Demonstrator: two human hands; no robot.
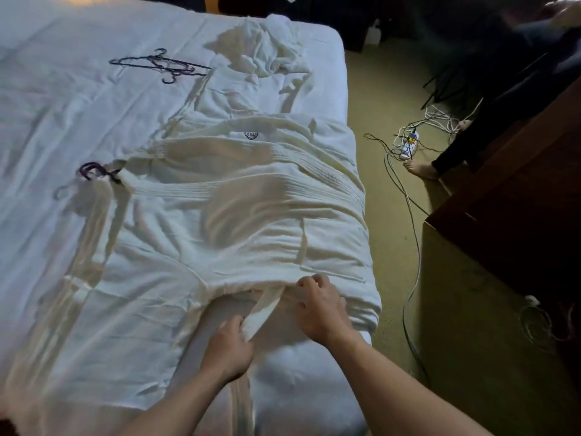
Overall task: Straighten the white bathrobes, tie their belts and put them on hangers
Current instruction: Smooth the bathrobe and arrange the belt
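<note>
A white bathrobe (245,215) lies spread across the bed, its collar toward the left where a dark hanger hook (94,171) pokes out. A flat white belt (264,306) runs across the robe's waist near the bed's front edge. My left hand (229,347) pinches one strand of the belt. My right hand (320,306) grips the other strand, fingers curled over it. A second white bathrobe (264,55) lies crumpled at the far end of the bed.
Loose dark hangers (160,66) lie on the white bed sheet (63,105) at the far left. Cables and a power strip (408,143) cross the carpet to the right. A dark wooden cabinet (509,215) stands at right, with another person's bare foot (421,169) beside it.
</note>
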